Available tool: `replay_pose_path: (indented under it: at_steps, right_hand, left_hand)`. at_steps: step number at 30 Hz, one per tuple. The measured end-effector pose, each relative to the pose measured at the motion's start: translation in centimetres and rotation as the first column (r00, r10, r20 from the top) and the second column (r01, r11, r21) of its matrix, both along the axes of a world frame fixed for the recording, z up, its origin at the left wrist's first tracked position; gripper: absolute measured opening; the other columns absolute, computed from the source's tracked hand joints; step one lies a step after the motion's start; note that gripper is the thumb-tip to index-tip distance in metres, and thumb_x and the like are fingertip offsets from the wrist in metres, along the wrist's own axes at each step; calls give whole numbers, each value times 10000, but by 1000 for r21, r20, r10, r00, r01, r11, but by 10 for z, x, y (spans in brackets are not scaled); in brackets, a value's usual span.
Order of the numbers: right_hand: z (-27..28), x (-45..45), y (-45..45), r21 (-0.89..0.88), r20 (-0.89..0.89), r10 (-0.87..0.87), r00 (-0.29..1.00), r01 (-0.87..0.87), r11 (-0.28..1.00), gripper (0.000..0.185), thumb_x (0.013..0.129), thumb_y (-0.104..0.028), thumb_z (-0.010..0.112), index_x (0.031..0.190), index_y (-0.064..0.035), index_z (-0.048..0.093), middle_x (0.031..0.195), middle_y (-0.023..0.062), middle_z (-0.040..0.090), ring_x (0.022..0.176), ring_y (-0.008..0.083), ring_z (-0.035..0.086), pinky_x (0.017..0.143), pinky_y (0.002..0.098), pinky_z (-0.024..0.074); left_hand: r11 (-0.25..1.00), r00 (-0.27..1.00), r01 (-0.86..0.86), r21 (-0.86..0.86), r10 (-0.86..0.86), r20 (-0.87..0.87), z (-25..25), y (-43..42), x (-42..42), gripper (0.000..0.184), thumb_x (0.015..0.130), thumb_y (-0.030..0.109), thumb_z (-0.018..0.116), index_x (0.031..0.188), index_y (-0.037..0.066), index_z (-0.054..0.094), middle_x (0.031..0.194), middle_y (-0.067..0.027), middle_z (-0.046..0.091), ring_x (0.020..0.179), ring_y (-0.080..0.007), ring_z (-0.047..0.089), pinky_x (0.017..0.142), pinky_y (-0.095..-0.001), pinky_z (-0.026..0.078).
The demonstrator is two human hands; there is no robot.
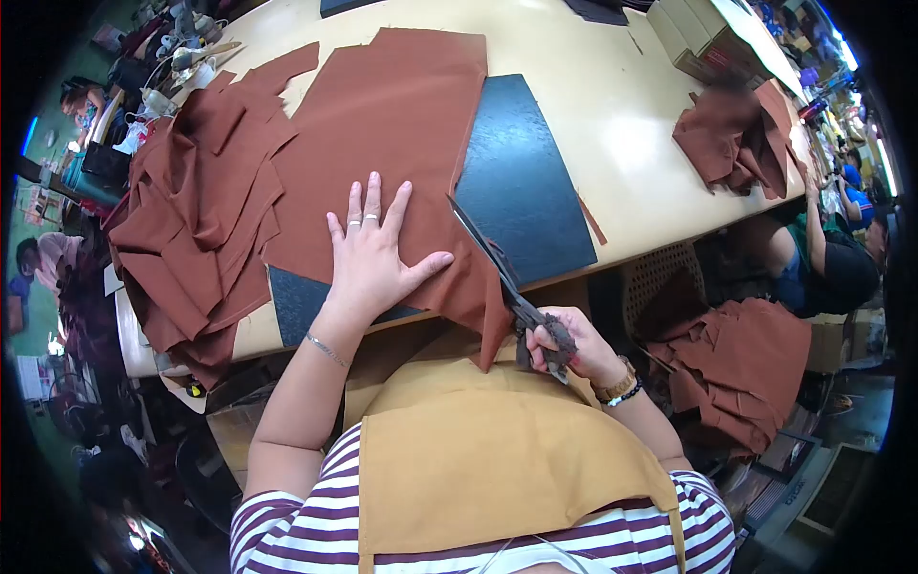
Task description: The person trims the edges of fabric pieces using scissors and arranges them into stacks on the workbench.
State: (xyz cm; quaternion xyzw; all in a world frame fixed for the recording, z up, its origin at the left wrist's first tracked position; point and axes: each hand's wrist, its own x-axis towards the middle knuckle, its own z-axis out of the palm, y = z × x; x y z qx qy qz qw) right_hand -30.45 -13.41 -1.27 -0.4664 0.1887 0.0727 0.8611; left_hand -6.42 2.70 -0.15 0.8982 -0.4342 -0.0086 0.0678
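Note:
My left hand lies flat with spread fingers on a rust-brown cloth panel. Rings and a bracelet show on that hand and wrist. In my right hand is a pair of dark fabric scissors, its handles wrapped in grey cloth. The blades point up and away, along the cloth's right edge. Below them the cloth's lower corner hangs over the table's near edge. Under the panel lies a dark blue-black pattern board, bare on its right side.
Crumpled brown cloth is heaped on the table's left end. More brown cloth lies at the right, near a cardboard box. A thin brown scrap rests by the board. Brown pieces pile up right of me; a seated person is beyond.

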Motion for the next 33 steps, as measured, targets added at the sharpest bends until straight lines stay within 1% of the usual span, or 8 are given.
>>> replay_pose_path:
  at_steps: [4, 7, 11, 13, 16, 19, 29, 33]
  right_hand:
    - [-1, 2, -1, 11, -15, 0, 1000, 1, 1000, 212, 879, -216, 660, 826, -28, 579, 689, 36, 587, 585, 107, 578, 539, 224, 456]
    - [-4, -4, 0, -5, -2, 10, 1000, -10, 1000, 210, 879, -218, 660, 829, -31, 580, 684, 36, 588, 584, 107, 575, 537, 223, 451]
    - [-1, -10, 3, -27, -18, -2, 1000, 2, 1000, 217, 883, -228, 654, 824, -33, 581, 678, 36, 588, 578, 106, 572, 536, 220, 448]
    - [0, -10, 4, -26, -21, -11, 1000, 10, 1000, 222, 889, -234, 647, 822, -34, 581, 677, 37, 588, 578, 104, 574, 535, 221, 450]
    - [-2, -6, 1, -24, -22, 9, 1000, -10, 1000, 224, 895, -238, 639, 822, -35, 581, 674, 40, 587, 588, 101, 580, 536, 224, 454]
    - [-2, 2, -1, -13, -9, 4, 1000, -4, 1000, 218, 895, -235, 641, 826, -36, 583, 689, 39, 590, 607, 99, 587, 540, 226, 462]
    - [-9, -7, 4, 13, 28, -24, 999, 24, 1000, 204, 889, -222, 648, 839, -36, 580, 749, 17, 588, 626, 99, 591, 568, 231, 486]
    - [-3, 1, 2, 6, -4, -15, 1000, 15, 1000, 217, 901, -239, 634, 837, -39, 578, 751, 18, 588, 631, 94, 588, 570, 237, 492]
  left_hand:
    - [999, 999, -33, 25, 34, -20, 4, 1, -10, 964, 734, 724, 555, 1475, 187, 251, 1533, -194, 139, 1410, -404, 114, 1035, -686, 159]
    - [994, 994, -101, 35, 102, -29, 5, 0, -22, 968, 735, 725, 555, 1474, 180, 250, 1525, -221, 134, 1404, -425, 114, 1023, -698, 164]
    - [989, 979, -132, 64, 140, -146, 16, -3, -22, 875, 804, 670, 525, 1472, 176, 251, 1516, -252, 128, 1392, -460, 115, 1012, -708, 173]
    - [999, 998, -31, 27, 33, -62, 23, -3, 3, 825, 820, 642, 527, 1461, 182, 286, 1522, -225, 143, 1401, -434, 115, 1032, -689, 168]
    - [982, 982, 188, 13, -187, -34, 17, 0, 42, 891, 744, 678, 584, 1458, 226, 303, 1541, -155, 149, 1413, -379, 128, 1072, -646, 147]
    - [972, 972, 234, 27, -232, -43, 8, 1, 47, 909, 728, 688, 589, 1458, 228, 305, 1543, -150, 147, 1414, -378, 127, 1078, -638, 138]
    - [994, 995, 97, 53, -97, -4, 7, 3, 27, 906, 732, 696, 576, 1463, 241, 293, 1540, -152, 162, 1417, -369, 130, 1070, -650, 131]
    - [995, 995, 98, 4, -98, -8, 4, 2, 15, 926, 722, 726, 559, 1449, 202, 327, 1527, -183, 179, 1417, -372, 121, 1049, -682, 136]
